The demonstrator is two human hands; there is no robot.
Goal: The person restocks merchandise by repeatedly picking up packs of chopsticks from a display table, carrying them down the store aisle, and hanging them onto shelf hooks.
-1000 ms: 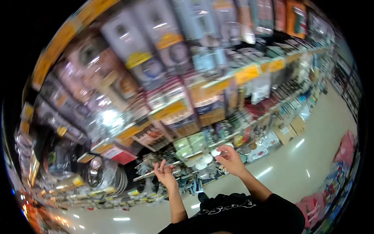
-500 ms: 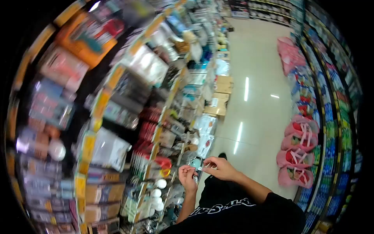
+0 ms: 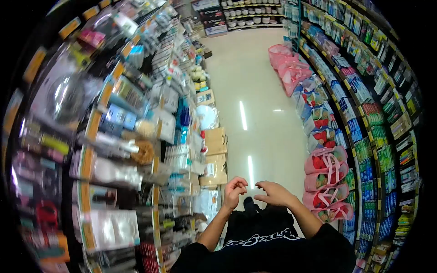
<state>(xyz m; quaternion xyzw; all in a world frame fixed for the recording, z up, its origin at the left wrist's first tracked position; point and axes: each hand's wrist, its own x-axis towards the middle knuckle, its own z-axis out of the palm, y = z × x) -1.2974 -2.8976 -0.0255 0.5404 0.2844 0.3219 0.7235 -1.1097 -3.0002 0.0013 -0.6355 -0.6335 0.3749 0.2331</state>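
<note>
My left hand (image 3: pixel 233 194) is raised in front of my body, its fingers loosely bent and a little apart, with nothing visible in them. Beside it, my right hand (image 3: pixel 276 194) hangs over the floor with thumb and fingers parted, also holding nothing that I can see. A gap separates the two hands. Closest to the left hand are clear-wrapped white packs (image 3: pixel 208 203) low on the left rack and wooden cutting boards (image 3: pixel 215 169) just above them in view. Below the hands, a dark shoe (image 3: pixel 249 203) shows.
Packed shelves of wrapped household goods (image 3: pixel 114 227) line the left side. Pink bags (image 3: pixel 322 168) with red contents stand along the right shelf of toothpaste-like boxes (image 3: pixel 364 154). A pale tiled floor (image 3: pixel 255 77) runs to a far shelf of bowls (image 3: pixel 255 20).
The small pale teal and white item between my hands no longer shows in them. My hands have parted, and the view has turned, shifting the aisle leftward.
</note>
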